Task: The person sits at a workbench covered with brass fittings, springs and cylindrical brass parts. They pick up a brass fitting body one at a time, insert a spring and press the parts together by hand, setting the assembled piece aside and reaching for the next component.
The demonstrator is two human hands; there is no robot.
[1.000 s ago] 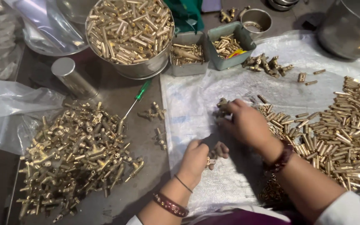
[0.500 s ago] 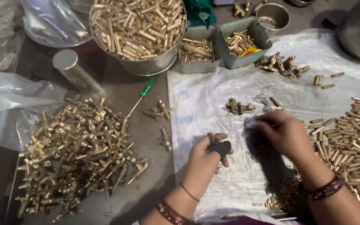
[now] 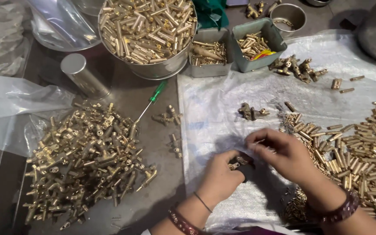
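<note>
Fingers of left hand curled round small brass fitting over white sheet, mostly hidden; right hand fingertips pinch tiny part, too small to identify; brass pile cut off at right edge

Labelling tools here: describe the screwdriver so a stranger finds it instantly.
Start at the big round metal bowl heaped with brass pins. Just below its rim, on the dark table, lies the screwdriver: the only green-handled, thin-shafted thing among brass parts.
</note>
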